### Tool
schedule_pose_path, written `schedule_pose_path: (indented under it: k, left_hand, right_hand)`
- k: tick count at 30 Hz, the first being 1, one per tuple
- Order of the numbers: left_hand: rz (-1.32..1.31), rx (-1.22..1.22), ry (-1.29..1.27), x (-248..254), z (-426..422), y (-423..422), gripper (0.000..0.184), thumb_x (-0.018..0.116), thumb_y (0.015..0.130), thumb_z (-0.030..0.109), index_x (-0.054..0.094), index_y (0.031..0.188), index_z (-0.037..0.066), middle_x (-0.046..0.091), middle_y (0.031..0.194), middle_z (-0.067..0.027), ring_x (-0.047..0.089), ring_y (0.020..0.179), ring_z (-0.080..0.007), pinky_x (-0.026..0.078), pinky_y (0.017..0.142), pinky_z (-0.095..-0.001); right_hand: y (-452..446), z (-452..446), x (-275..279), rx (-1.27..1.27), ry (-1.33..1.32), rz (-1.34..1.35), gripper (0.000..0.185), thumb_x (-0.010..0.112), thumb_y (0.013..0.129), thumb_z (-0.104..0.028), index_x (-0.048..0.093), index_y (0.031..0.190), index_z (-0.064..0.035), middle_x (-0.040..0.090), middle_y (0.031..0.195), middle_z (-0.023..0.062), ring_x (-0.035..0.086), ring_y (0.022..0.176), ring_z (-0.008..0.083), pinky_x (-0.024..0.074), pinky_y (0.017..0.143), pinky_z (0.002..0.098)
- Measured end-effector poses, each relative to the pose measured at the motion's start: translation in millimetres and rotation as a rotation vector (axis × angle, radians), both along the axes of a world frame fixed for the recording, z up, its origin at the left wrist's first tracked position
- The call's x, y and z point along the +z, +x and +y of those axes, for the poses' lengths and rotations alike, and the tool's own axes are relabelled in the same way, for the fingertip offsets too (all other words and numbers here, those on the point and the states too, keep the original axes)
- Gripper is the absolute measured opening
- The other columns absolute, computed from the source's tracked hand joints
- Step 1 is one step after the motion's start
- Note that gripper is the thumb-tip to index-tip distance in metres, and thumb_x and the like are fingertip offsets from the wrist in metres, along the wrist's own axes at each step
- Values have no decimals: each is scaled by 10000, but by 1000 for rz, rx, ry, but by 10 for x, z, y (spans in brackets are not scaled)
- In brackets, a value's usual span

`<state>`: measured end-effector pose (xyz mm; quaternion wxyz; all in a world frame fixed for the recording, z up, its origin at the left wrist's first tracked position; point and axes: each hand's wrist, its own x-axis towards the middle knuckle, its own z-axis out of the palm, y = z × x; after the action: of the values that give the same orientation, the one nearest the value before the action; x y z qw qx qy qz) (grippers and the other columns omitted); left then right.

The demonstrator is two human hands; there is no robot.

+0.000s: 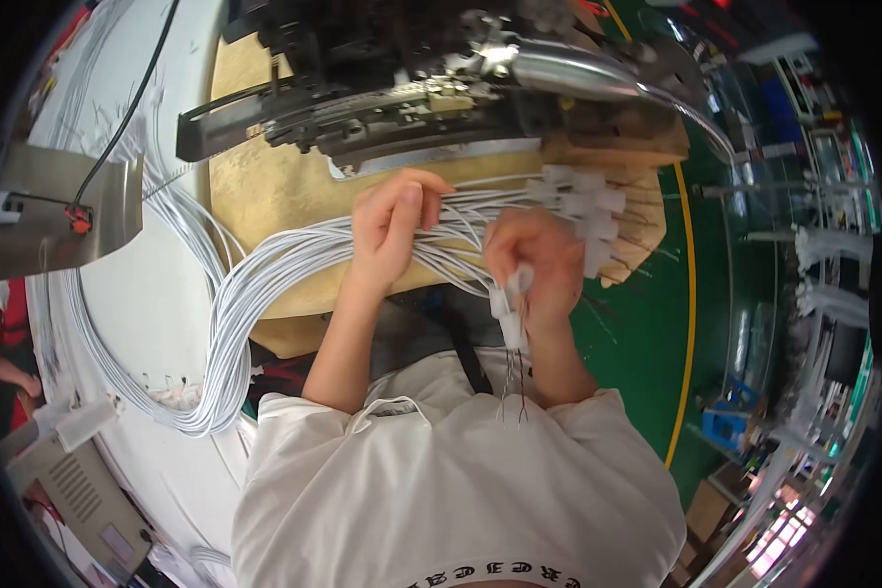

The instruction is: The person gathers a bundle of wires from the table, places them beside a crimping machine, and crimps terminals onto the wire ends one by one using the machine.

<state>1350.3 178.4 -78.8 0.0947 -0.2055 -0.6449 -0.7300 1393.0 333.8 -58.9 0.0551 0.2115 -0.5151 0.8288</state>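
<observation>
A thick bundle of white cables (294,257) curves across the yellowish worktop (250,201) and loops down at the left. My left hand (397,223) rests on the bundle with its fingers curled round some cables. My right hand (541,257), slightly blurred, pinches a few white connectors (510,306) near the worktop's front edge, with thin bare wires (513,392) hanging from them. More white connectors (593,208) with wire ends lie just behind and right of my right hand, at the cables' right end.
A dark metal machine (402,108) stands behind the cables. At the left are a metal plate (64,211) and a white table (171,294) with more cables. The green floor (647,343) with a yellow line lies right. Part of a person's arm (18,375) shows far left.
</observation>
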Motion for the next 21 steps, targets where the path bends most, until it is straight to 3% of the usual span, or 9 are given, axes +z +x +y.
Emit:
schedule_pose_path:
  k: [3, 4, 7, 8, 11, 16, 21]
  left_hand:
    - [-22, 11, -79, 27, 36, 19, 250, 405, 930, 115, 599, 849, -19, 470, 544, -18, 428, 496, -74, 329, 467, -215]
    - [-60, 11, -103, 32, 43, 22, 186, 461, 903, 94, 602, 850, -14, 487, 554, -35, 446, 506, -88, 336, 469, -219]
    - [130, 67, -354, 93, 146, 30, 128, 517, 870, 83, 602, 857, -12, 522, 598, -71, 479, 511, -128, 374, 476, -241]
    - [124, 38, -393, 145, 208, 42, 122, 526, 866, 82, 597, 865, -17, 541, 637, -75, 499, 549, -134, 390, 506, -245]
    - [177, -28, -509, 303, 500, 71, 128, 557, 847, 88, 588, 892, -27, 586, 753, -101, 553, 662, -181, 435, 588, -278]
    - [361, -91, -726, 431, 995, -65, 262, 613, 798, 148, 561, 996, -17, 582, 918, -171, 571, 843, -331, 464, 719, -393]
    - [512, -72, -861, 289, 1395, -94, 353, 622, 773, 163, 512, 1061, -10, 555, 971, -182, 536, 909, -378, 443, 774, -422]
  right_hand:
    - [344, 204, -78, 170, 158, -283, 470, 346, 960, -364, 539, 828, 43, 471, 624, 27, 405, 493, 76, 301, 474, 227]
    - [426, 269, -116, 216, 101, -385, 285, 486, 918, -239, 548, 850, 30, 487, 647, 42, 460, 528, 109, 355, 504, 244]
    - [548, 211, -294, -438, 684, 95, 104, 605, 810, -75, 558, 865, 0, 510, 700, 76, 525, 611, 181, 407, 551, 266]
    - [592, 233, -316, -558, 843, 140, 168, 641, 724, -1, 561, 869, -27, 527, 796, 102, 551, 721, 253, 438, 612, 305]
    - [645, 167, -391, -761, 966, 20, 152, 635, 729, -11, 556, 859, -25, 525, 880, 106, 551, 763, 278, 441, 649, 349]
    - [793, 157, -345, -520, 981, 173, 165, 649, 730, -60, 559, 864, -29, 509, 949, 102, 545, 808, 292, 448, 700, 378]
    - [822, 134, -431, -413, 1093, 361, 171, 652, 733, -101, 564, 861, -31, 497, 970, 74, 529, 878, 275, 459, 721, 378]
